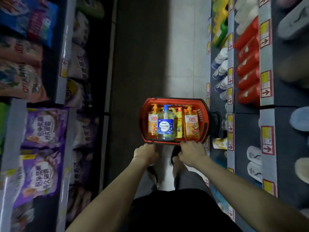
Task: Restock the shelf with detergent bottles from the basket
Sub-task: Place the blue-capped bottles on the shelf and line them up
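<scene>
Left hand (146, 154) and right hand (192, 152) grasp near rim of red basket (173, 99), fingers curled; orange detergent bottles (191, 125) stand at its side walls; blue-labelled clear bottle (165, 126), yellow bottle (179, 125) between.

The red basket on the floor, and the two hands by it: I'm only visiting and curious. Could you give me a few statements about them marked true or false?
1. The red basket has several bottles in it. True.
2. The blue-labelled bottle lies on the floor outside the basket. False: it stands inside the basket.
3. The left hand and the right hand are both at the basket's near rim. True.
4. The right hand holds one of the orange bottles. False: both orange bottles sit in the basket, and neither hand is on a bottle.
5. Purple bags fill shelves on the person's left. True.
</scene>
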A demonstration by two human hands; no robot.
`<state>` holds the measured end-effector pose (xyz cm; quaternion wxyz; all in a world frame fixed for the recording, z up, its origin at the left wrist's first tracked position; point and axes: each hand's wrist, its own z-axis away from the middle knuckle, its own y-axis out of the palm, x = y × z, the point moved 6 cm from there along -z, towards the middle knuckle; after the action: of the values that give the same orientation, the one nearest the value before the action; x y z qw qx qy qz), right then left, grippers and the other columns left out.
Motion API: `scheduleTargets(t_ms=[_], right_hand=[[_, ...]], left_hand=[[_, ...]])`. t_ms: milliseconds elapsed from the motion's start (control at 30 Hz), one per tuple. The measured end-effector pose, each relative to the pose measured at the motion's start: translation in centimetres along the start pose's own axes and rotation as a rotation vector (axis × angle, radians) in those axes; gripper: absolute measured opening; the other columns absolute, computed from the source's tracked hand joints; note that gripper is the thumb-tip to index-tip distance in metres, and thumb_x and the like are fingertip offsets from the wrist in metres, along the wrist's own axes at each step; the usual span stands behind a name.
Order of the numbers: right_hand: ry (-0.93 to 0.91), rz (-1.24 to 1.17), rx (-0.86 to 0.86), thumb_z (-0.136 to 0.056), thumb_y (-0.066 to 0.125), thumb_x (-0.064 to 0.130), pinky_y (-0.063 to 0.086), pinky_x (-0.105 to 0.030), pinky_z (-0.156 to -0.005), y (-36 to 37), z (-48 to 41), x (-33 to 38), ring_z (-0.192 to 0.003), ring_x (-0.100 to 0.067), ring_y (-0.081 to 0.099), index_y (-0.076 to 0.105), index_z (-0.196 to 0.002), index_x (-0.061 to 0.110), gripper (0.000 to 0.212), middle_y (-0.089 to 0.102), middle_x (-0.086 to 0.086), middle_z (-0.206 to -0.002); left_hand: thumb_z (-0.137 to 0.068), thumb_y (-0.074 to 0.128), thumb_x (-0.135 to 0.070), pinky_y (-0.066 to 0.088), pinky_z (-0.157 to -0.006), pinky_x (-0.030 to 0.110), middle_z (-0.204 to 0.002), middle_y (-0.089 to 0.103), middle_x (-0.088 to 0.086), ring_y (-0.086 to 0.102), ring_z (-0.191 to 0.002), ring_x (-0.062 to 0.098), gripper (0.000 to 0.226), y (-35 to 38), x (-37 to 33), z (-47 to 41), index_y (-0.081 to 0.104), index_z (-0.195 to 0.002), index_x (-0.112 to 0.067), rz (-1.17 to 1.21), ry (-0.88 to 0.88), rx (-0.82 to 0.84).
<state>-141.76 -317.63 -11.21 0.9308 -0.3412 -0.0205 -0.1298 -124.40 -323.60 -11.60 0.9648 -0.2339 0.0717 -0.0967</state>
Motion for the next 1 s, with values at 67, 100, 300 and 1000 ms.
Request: scheduleTargets(t_ms=[67,100,300,1000], right_hand=[[-0.003,0.011,0.007,-0.098,0.051,0.039,0.049,-0.040,-0.097,0.1,-2.5,-0.6,-0.122,-0.034,0.064,0.060,-0.129,0.015,0.040,0.068,-0.011,-0.130],[-0.005,0.010,0.014,-0.097,0.051,0.038,0.049,-0.040,-0.096,0.4,-4.3,-0.8,-0.121,-0.034,0.064,0.059,-0.130,0.016,0.040,0.068,-0.011,-0.129],[0.027,-0.006,0.083,-0.098,0.054,0.036,0.049,-0.038,-0.096,2.2,-11.1,-1.7,-0.121,-0.034,0.063,0.057,-0.132,0.013,0.041,0.066,-0.012,-0.129],[0.434,-1.142,0.090,-0.092,0.077,0.035,0.049,-0.033,-0.094,15.2,-28.2,-2.8,-0.117,-0.018,0.064,0.038,-0.155,0.027,0.074,0.063,0.004,-0.138]], left_hand=[[-0.098,0.050,-0.031,0.051,-0.093,0.041,-0.131,0.067,0.007,0.066,-0.120,0.033,0.037,-0.3,0.0,-2.2,0.063,-0.132,-0.023,0.002,-0.002,-0.013],[-0.097,0.051,-0.030,0.050,-0.093,0.041,-0.131,0.068,0.008,0.065,-0.120,0.033,0.035,-0.3,0.2,-3.8,0.063,-0.129,-0.022,0.002,-0.008,-0.012],[-0.098,0.053,-0.034,0.051,-0.096,0.042,-0.136,0.066,0.006,0.064,-0.124,0.032,0.042,0.8,1.8,-11.0,0.058,-0.139,-0.025,-0.042,0.013,0.021],[-0.097,0.062,-0.024,0.055,-0.105,0.045,-0.140,0.066,0.013,0.065,-0.124,0.035,0.051,6.4,3.7,-31.6,0.054,-0.145,-0.013,0.724,-0.135,0.036]])
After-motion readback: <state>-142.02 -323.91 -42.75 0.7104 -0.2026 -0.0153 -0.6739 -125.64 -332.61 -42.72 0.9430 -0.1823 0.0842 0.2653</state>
